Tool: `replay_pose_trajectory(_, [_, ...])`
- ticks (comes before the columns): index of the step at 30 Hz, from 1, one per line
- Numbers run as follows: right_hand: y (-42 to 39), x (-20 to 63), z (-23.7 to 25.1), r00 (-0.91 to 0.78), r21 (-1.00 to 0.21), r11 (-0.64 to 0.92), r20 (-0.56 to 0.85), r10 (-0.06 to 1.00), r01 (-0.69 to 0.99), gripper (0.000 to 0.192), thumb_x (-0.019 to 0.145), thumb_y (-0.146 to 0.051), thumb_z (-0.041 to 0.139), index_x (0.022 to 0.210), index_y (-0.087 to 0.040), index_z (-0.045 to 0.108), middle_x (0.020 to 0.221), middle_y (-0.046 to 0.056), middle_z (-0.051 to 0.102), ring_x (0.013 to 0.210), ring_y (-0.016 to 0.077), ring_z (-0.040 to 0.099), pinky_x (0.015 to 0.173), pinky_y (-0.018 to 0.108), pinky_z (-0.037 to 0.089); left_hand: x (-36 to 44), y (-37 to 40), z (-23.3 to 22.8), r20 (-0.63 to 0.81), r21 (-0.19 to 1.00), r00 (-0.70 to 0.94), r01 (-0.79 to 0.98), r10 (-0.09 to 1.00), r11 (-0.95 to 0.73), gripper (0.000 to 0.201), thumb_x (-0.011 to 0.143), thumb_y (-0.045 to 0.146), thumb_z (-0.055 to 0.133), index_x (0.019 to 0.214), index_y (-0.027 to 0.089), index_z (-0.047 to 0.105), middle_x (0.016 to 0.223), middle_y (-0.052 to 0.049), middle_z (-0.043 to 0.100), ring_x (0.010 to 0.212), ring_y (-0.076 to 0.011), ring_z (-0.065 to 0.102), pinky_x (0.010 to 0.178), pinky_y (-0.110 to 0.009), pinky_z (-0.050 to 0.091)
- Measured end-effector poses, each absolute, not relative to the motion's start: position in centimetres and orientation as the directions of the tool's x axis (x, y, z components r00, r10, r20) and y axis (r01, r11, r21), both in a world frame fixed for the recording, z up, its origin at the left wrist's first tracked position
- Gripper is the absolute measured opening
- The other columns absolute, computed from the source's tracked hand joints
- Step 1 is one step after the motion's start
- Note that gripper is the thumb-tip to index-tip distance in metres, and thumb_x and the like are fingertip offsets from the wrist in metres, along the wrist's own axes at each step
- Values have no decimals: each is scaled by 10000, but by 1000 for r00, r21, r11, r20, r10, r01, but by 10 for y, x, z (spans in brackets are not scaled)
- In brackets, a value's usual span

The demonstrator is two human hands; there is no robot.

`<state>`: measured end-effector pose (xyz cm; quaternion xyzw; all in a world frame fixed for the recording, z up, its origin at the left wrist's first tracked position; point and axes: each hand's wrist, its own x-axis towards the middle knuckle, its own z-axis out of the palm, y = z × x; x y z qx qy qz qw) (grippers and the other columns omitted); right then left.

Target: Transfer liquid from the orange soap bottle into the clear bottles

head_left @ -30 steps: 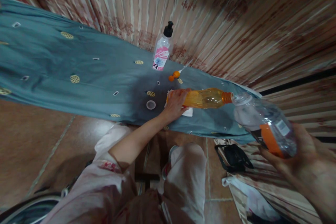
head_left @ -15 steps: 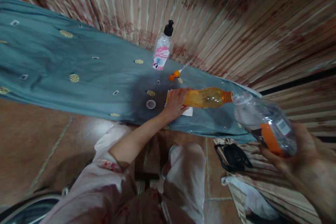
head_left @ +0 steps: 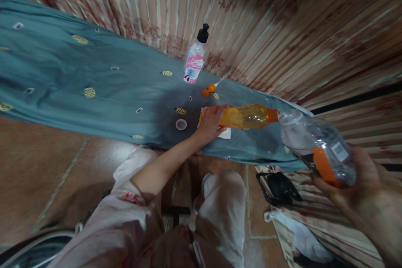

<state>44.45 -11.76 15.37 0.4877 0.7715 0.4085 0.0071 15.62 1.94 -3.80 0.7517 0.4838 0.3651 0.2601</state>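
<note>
My left hand [head_left: 209, 123] grips the base of an orange plastic bottle [head_left: 248, 116], which points to the right with its open neck toward my other hand. My right hand [head_left: 369, 194] holds a clear plastic bottle with an orange label [head_left: 317, 146], tilted so its mouth meets the orange bottle's neck. Under my left hand lies a white cloth [head_left: 224, 133] on a teal patterned sheet [head_left: 94, 75]. A small round cap [head_left: 181, 124] rests on the sheet just left of my left hand.
A pump bottle with a pink label [head_left: 195, 58] stands at the sheet's far edge. A small orange item [head_left: 209, 89] lies beside it. Striped curtain hangs behind. A black bag [head_left: 278, 188] and tiled floor lie below; my knees are in the foreground.
</note>
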Motion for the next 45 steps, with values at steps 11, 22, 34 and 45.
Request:
replay_pose_trajectory(11, [-117,448,153,-519,643,181,385,763,744,807,984,-681,361,1333,-7,635,785,151,689,551,243,541,457,320,364,156,19,-39,305,738,285,532,909,-415,711,872,334,755,1493,195,438,1460,-180,566,1378,-361,500,1199,-570,339])
replay_pose_trajectory(22, [-118,451,151,-489,612,176,392,779,771,822,969,-708,377,1344,-21,628,819,154,687,589,249,555,466,322,348,157,20,-40,306,742,282,529,910,-413,690,899,365,718,1502,210,420,1449,-177,571,1379,-360,511,1188,-572,350])
replay_pose_trajectory(34, [-117,451,153,-486,610,180,384,785,772,783,959,-685,412,1365,-46,608,784,122,664,566,232,527,481,317,335,155,19,-39,308,740,285,527,908,-417,690,902,366,720,1506,200,430,1461,-188,568,1395,-360,500,1190,-582,348])
replay_pose_trajectory(45, [-117,450,152,-524,624,195,399,752,756,774,972,-665,427,1344,-16,627,806,148,689,598,247,579,475,326,336,155,17,-30,248,756,304,533,920,-380,760,849,302,786,1505,140,438,1475,-201,553,1400,-352,474,1217,-547,288])
